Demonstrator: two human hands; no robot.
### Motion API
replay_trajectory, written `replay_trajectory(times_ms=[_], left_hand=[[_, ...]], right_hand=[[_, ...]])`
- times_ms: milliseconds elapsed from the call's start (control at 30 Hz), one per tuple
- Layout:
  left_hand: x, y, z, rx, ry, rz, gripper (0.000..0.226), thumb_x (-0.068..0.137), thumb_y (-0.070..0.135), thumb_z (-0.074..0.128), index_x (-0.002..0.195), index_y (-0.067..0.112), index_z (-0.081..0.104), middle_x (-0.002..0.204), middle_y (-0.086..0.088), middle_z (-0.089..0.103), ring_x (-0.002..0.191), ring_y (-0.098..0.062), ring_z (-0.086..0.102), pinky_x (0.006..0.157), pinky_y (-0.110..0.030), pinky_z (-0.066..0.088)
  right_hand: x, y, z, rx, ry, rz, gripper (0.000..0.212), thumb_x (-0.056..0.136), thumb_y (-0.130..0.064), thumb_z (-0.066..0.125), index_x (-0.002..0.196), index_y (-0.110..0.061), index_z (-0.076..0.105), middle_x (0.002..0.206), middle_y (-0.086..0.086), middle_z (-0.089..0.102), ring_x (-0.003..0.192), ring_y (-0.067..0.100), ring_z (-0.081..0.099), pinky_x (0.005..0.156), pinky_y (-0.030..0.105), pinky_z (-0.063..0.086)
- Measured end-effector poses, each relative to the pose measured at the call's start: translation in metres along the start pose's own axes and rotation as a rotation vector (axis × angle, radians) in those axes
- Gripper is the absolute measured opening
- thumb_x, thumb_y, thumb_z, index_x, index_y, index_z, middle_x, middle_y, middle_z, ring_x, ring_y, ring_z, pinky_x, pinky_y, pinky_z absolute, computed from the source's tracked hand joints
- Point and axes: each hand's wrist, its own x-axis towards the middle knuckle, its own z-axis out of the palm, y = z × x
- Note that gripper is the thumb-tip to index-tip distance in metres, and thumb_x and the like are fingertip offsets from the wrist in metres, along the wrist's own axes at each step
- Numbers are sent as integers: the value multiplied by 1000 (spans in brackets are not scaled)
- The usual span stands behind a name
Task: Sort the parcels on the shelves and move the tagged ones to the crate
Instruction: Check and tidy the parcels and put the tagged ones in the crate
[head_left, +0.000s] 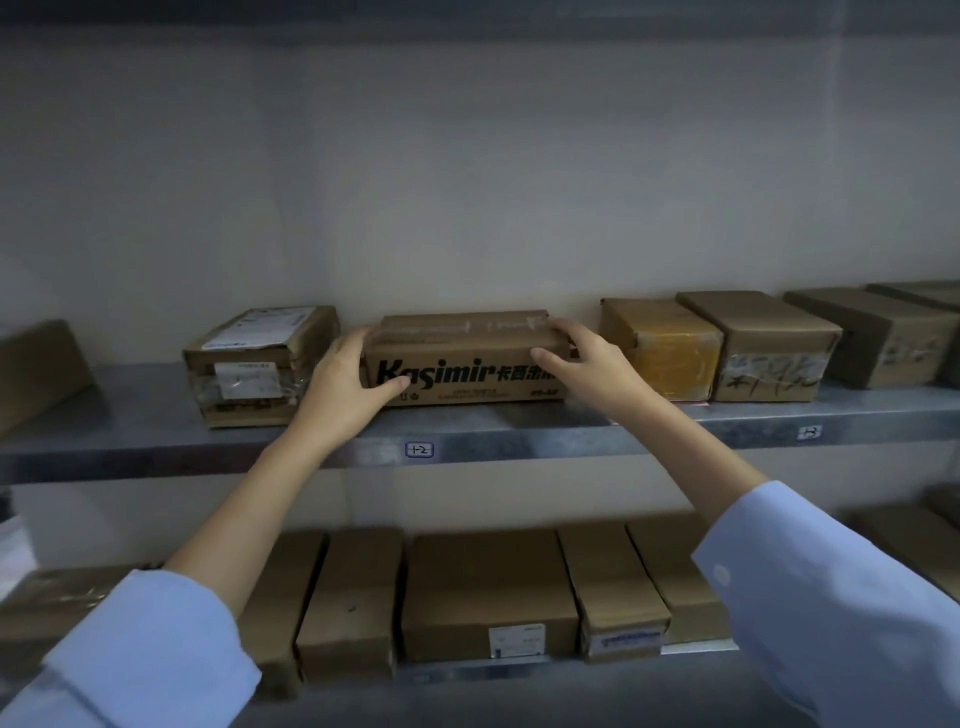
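A grey metal shelf (156, 415) is set against a pale wall. At the left, a labelled box (260, 364) is seen. Just beside it, the Kasimir box (467, 358) is gripped at its left end by the left hand (348, 384) and at its right top corner by the right hand (587, 364), fingers curled over it. It is hemmed in on the right by a yellow-taped box (660, 348).
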Motion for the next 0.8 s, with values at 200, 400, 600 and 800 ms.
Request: replay_trajectory(times_ms=[200, 400, 600, 800], left_hand=[[2, -3, 3, -158, -23, -128, 61, 81, 34, 77, 134, 22, 49, 125, 10, 55, 113, -5, 46, 92, -23, 33], [-7, 2, -4, -367, 11, -81, 51, 80, 20, 78, 123, 25, 52, 118, 19, 59, 116, -3, 57, 99, -24, 46], [-8, 14, -15, -400, 38, -57, 70, 82, 21, 78, 142, 20, 41, 142, 7, 46, 125, -13, 52, 107, -32, 43], [-7, 20, -16, -493, 53, -71, 75, 81, 13, 78, 146, 15, 40, 136, 3, 38, 113, -7, 55, 88, -8, 46]], right_hand=[[-2, 3, 1, 47, -10, 21, 56, 97, -43, 54, 147, -27, 34, 144, 6, 48, 111, 22, 54, 78, 21, 41], [-13, -3, -1, 158, 88, -26, 50, 96, -36, 60, 140, -27, 39, 144, 2, 46, 99, 6, 56, 74, 13, 41], [-24, -13, -7, 207, 165, -70, 75, 89, -25, 71, 149, -25, 26, 149, 1, 41, 132, 18, 44, 105, 35, 41], [-30, -16, -13, 137, 186, -98, 88, 89, -20, 71, 157, -22, 14, 157, 3, 29, 140, 21, 37, 113, 44, 37]])
